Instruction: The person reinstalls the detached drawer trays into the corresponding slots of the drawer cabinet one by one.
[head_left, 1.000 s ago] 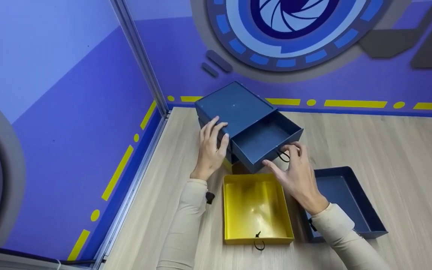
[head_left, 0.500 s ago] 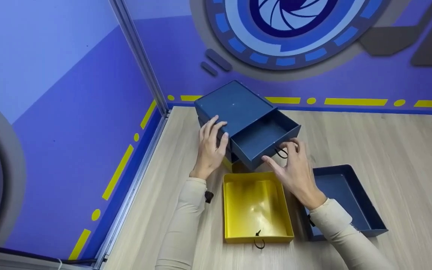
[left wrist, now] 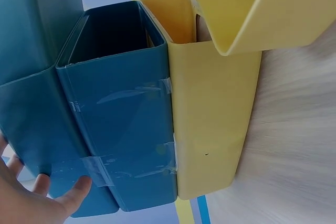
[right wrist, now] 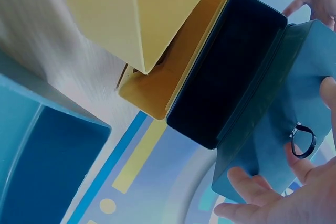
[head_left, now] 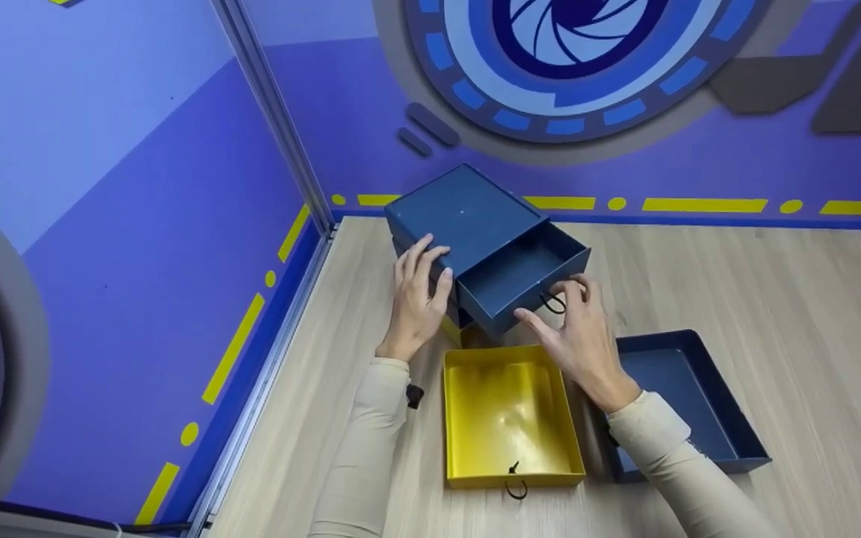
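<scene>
A dark blue drawer [head_left: 520, 265] with a black loop handle [head_left: 552, 302] sits partly pulled out of the top tier of a stacked drawer cabinet [head_left: 464, 213]. My right hand [head_left: 584, 340] touches its front, thumb and fingers spread around the loop. Against the cabinet's left side rests my left hand [head_left: 417, 302], its fingertips on the top edge. Below the top tier, the right wrist view shows a bare dark blue slot [right wrist: 226, 72] and a yellow slot [right wrist: 173, 77]. Clear tape [left wrist: 128, 95] joins the tiers.
In front of the cabinet a yellow drawer [head_left: 513, 418] with a black loop lies on the wooden table [head_left: 812, 359]. Another dark blue drawer [head_left: 688, 396] lies to its right, partly behind my right forearm. Decorated panels [head_left: 326, 112] stand behind and at the left.
My right hand has moved slightly back and left with the top drawer, which has slid a little further into the cabinet. The left hand stays where it was.
</scene>
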### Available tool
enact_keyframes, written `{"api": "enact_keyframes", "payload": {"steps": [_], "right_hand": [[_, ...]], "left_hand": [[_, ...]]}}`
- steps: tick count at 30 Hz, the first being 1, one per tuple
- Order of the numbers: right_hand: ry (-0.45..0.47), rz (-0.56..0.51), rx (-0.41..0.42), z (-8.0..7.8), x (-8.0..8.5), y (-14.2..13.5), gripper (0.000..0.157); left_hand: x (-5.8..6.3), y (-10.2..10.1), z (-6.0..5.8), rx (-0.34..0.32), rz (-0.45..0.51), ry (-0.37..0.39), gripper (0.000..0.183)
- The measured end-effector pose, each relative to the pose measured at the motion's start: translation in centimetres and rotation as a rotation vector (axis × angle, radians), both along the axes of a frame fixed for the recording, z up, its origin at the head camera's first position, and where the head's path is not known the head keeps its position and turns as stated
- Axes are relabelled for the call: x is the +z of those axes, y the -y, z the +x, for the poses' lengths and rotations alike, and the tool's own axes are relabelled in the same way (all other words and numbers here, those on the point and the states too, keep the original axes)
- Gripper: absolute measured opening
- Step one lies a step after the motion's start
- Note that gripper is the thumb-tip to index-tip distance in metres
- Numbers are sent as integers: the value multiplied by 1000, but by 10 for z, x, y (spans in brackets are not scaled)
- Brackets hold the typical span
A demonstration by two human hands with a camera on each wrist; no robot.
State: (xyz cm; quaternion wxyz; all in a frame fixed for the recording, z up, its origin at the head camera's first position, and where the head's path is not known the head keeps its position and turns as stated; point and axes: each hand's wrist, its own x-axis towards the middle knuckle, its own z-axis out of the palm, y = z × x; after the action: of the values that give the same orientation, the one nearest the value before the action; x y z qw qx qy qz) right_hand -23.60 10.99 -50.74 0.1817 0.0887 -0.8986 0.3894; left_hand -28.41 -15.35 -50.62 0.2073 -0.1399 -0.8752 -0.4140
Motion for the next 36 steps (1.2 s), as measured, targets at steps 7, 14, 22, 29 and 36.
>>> {"api": "enact_keyframes", "payload": {"steps": [7,14,22,29,36], "right_hand": [[15,10,-2,-2,0,1,68],[42,10,-6,-6,0,5,71],[52,-2,-2,-11,2,9,70],[41,-8,4,-13,2,11,69],[40,1,0,-16,1,13,66]], "left_hand": [[-1,1,0,-2,-4,1,41],[0,3,0,1,-10,-8,41],[1,2,-1,6,-10,-11,41],[0,1,0,8,4,-8,41],[-2,1,1,1,6,-5,41]]}}
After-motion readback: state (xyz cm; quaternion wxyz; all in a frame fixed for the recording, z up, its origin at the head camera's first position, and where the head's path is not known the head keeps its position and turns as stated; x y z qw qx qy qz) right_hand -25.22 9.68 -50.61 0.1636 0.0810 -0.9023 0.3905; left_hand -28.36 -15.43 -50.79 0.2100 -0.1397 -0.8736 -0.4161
